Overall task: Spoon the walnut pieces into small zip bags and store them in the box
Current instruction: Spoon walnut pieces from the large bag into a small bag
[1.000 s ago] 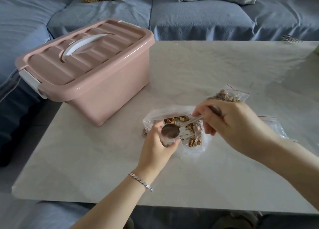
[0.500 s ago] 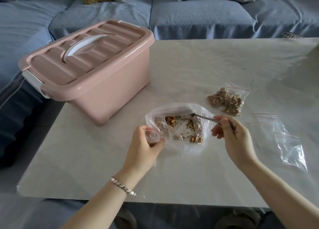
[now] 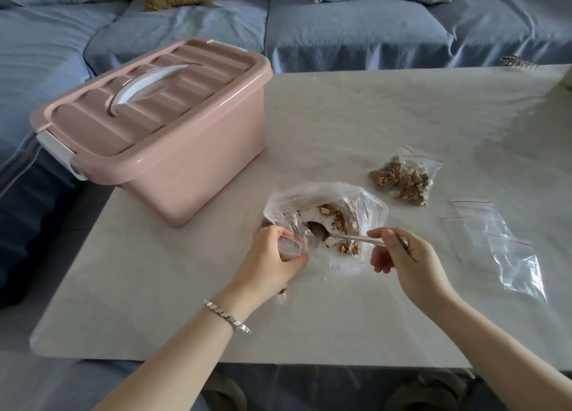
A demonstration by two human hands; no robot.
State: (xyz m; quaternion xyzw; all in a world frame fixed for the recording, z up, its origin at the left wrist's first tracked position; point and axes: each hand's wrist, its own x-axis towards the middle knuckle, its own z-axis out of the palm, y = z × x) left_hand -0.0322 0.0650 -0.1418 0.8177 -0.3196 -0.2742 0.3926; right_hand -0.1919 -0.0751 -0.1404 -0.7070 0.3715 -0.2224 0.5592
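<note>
Rt of walnut bag [image 3: 368, 198]: filled zip bag [image 3: 402, 177], empties [image 3: 510, 249]; lidded box [image 3: 173, 150] left

We've got the left hand [image 3: 270, 258] curled round a small zip bag [image 3: 289, 246], right hand [image 3: 408, 256] pinching the spoon [image 3: 356, 239] handle, thumb on top.

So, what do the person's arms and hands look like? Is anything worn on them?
Both forearms are bare, no sleeves in view. The left hand and right hand show no gloves or rings. A silver bracelet of small angular links circles the left wrist; the right wrist is bare.
</note>
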